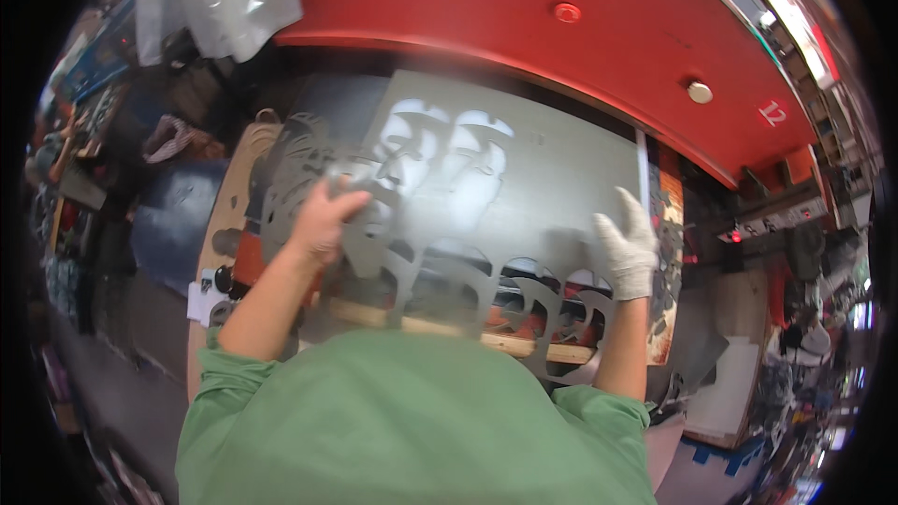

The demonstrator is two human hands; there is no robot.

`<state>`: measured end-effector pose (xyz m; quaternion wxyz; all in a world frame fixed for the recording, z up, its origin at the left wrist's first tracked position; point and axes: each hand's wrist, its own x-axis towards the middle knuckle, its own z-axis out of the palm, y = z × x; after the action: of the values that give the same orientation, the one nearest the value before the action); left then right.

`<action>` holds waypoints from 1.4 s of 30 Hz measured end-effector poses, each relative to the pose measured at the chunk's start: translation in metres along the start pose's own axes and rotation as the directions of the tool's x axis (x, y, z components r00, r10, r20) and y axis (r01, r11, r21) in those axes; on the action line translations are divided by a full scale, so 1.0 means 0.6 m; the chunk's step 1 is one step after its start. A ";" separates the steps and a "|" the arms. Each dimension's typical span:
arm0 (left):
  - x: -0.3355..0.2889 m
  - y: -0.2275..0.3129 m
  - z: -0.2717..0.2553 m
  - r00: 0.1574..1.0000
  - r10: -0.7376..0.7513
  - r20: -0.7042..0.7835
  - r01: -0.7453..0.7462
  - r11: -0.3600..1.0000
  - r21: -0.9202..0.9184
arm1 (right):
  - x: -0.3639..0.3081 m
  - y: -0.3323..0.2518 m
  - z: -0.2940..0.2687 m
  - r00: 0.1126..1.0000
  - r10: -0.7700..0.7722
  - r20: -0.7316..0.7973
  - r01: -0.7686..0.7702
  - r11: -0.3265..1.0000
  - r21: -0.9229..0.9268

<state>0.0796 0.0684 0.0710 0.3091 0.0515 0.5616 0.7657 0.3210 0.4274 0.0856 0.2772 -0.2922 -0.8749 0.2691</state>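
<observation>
A large grey sheet (552, 178) lies before me with curved holes cut along its near edge. Two white shapes show through openings farther in. My left hand (323, 220), bare and smeared by motion, is closed over the sheet's left part, thumb and fingers around a grey cut piece (363, 248) whose outline is blurred. My right hand (627, 243) wears a pale glove and hovers at or on the sheet's right side, thumb and fingers apart. Whether it touches the sheet I cannot tell.
A red machine beam (486, 9) with round knobs spans the far side. Grey plastic sheeting (220, 0) hangs at the far left. Grey scraps (666, 266) lie on the right edge; a dark blue surface (178, 220) stands at left. A control panel (781, 218) with a red light is at right.
</observation>
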 end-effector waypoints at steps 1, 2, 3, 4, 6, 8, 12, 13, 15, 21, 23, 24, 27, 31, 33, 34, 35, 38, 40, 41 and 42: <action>-0.014 -0.006 0.016 1.000 -0.020 -0.008 0.020 1.000 0.007 | -0.007 -0.051 0.045 0.994 -0.031 0.109 0.009 0.981 0.193; -0.025 -0.011 0.031 0.999 -0.048 -0.007 0.048 0.999 -0.012 | -0.020 -0.102 0.093 0.966 -0.059 0.253 -0.043 0.924 0.380; -0.034 -0.013 0.045 0.998 -0.029 0.049 0.030 1.000 -0.003 | -0.039 -0.149 0.140 0.915 -0.027 0.402 -0.175 0.873 0.456; -0.040 -0.015 0.056 0.994 -0.031 0.105 0.031 1.000 0.006 | -0.060 -0.193 0.179 0.835 0.042 0.548 -0.390 0.749 0.536; -0.051 -0.020 0.074 0.990 0.013 0.139 -0.014 1.000 0.007 | -0.066 -0.241 0.218 0.501 0.016 0.865 -0.782 0.436 0.445; -0.059 -0.026 0.079 0.988 0.052 0.145 -0.055 0.998 0.018 | -0.085 -0.287 0.258 0.613 -0.041 0.789 -0.789 0.024 0.614; -0.060 -0.042 0.044 0.998 0.039 0.038 -0.034 0.990 -0.136 | -0.091 -0.308 0.271 0.764 0.110 0.635 -0.633 0.315 0.707; -0.053 -0.046 0.031 1.000 -0.001 -0.012 -0.001 0.985 -0.173 | -0.092 -0.309 0.274 0.787 0.154 0.598 -0.611 0.333 0.718; -0.038 -0.050 -0.004 0.999 0.039 0.012 -0.036 0.980 -0.195 | -0.095 -0.310 0.280 0.827 0.208 0.522 -0.561 0.369 0.741; -0.041 -0.076 -0.061 0.992 -0.106 0.075 0.116 0.984 -0.138 | -0.098 -0.328 0.285 0.809 0.157 0.567 -0.584 0.331 0.741; -0.053 -0.078 -0.074 0.979 -0.197 0.053 0.203 0.958 -0.203 | -0.098 -0.341 0.286 0.813 0.166 0.559 -0.579 0.346 0.738; -0.059 -0.078 -0.080 0.965 -0.262 0.022 0.259 0.935 -0.244 | -0.100 -0.348 0.289 0.814 0.154 0.560 -0.575 0.355 0.737; -0.072 -0.079 -0.097 0.973 -0.216 0.081 0.230 0.933 -0.276 | -0.115 -0.364 0.302 0.814 0.143 0.564 -0.570 0.389 0.724; -0.083 -0.080 -0.125 0.995 -0.043 0.095 0.070 0.952 -0.298 | -0.146 -0.374 0.330 0.799 0.122 0.589 -0.567 0.478 0.671; -0.091 -0.080 -0.143 0.997 0.007 0.076 0.010 0.976 -0.216 | -0.160 -0.374 0.341 0.768 0.123 0.628 -0.605 0.459 0.651; -0.097 -0.080 -0.151 0.998 0.020 0.062 -0.008 0.984 -0.179 | -0.165 -0.373 0.345 0.754 0.103 0.648 -0.623 0.426 0.656; -0.101 -0.080 -0.158 0.997 0.023 0.070 -0.012 0.988 -0.152 | -0.169 -0.370 0.347 0.736 0.122 0.666 -0.651 0.398 0.646; -0.115 -0.083 -0.169 0.998 0.040 0.044 -0.037 0.998 -0.050 | -0.172 -0.364 0.352 0.705 0.165 0.690 -0.690 0.387 0.612; -0.121 -0.087 -0.169 0.997 0.076 0.026 -0.075 0.996 -0.045 | -0.169 -0.364 0.356 0.715 0.141 0.685 -0.684 0.344 0.644; -0.122 -0.088 -0.168 0.993 0.112 0.031 -0.110 0.992 -0.055 | -0.168 -0.366 0.357 0.737 0.174 0.653 -0.661 0.387 0.643; -0.124 -0.090 -0.167 0.997 0.072 0.041 -0.069 0.996 -0.063 | -0.167 -0.369 0.357 0.759 0.200 0.620 -0.636 0.432 0.639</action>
<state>0.1192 -0.0447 0.0067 0.2953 0.0783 0.5289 0.7918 0.1713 0.1435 0.0426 0.0882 -0.2703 -0.5755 0.7668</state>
